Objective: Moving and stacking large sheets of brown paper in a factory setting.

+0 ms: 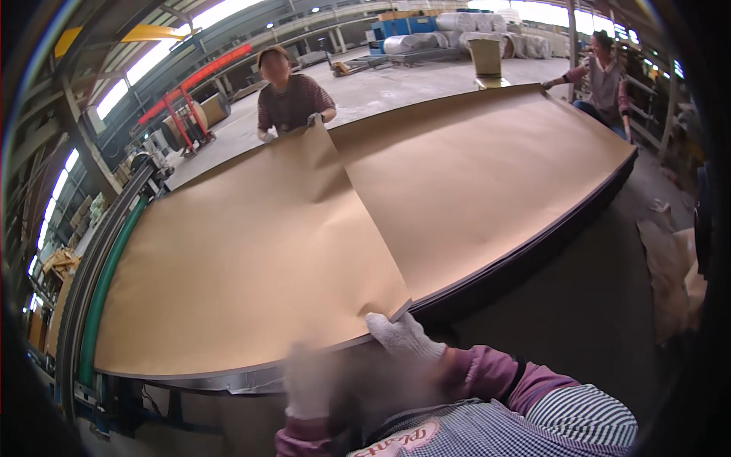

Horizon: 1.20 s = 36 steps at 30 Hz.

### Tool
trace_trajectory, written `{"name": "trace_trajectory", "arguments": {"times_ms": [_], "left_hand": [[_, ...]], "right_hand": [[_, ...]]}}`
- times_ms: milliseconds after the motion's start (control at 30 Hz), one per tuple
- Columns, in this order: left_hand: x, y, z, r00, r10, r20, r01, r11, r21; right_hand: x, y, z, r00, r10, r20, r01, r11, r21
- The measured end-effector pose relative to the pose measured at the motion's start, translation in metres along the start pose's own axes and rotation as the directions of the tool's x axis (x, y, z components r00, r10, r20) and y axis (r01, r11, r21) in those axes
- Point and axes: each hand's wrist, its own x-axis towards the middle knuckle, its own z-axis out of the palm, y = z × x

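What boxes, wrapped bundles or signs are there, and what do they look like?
Tall cardboard box: far floor beyond the table, upright, plain tan.
Wrapped rolls: far back, fat cylinders in whitish wrap.
Blue crates: far back beside the rolls, boxy.
Brown paper roll: far left by the red stand, round.
Signs, screens: none seen.

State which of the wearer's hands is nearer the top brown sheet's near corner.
Right. The right hand grips the top brown sheet at that corner; the blurred left hand sits lower, below the edge.
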Motion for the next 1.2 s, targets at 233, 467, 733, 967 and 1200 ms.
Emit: {"name": "trace_trajectory", "arguments": {"times_ms": [233,467,733,967,1200], "left_hand": [[-0.012,0.087,-0.04,0.951,0.143,-0.274,-0.17,0.983,-0.076],[0.005,0.089,-0.077,0.937,-0.005,-0.349,0.001,1.0,-0.012],[0.007,0.029,-0.034,0.97,-0.061,-0.236,0.114,0.97,0.216],[0.022,-0.045,-0.016,0.997,-0.076,-0.033,0.081,0.982,0.171],[0.011,-0.054,0.033,0.996,0.051,-0.068,-0.025,0.94,0.339]], "right_hand": [[-0.011,-0.048,-0.071,0.948,0.318,0.03,-0.319,0.94,0.119],[-0.017,-0.041,-0.132,0.919,0.363,-0.156,-0.327,0.92,0.218],[-0.021,-0.04,-0.181,0.87,0.392,-0.3,-0.312,0.908,0.28],[-0.035,-0.011,-0.09,0.815,0.529,0.238,-0.565,0.633,0.529],[-0.007,-0.043,-0.008,0.66,0.747,0.08,-0.716,0.593,0.368]]}}
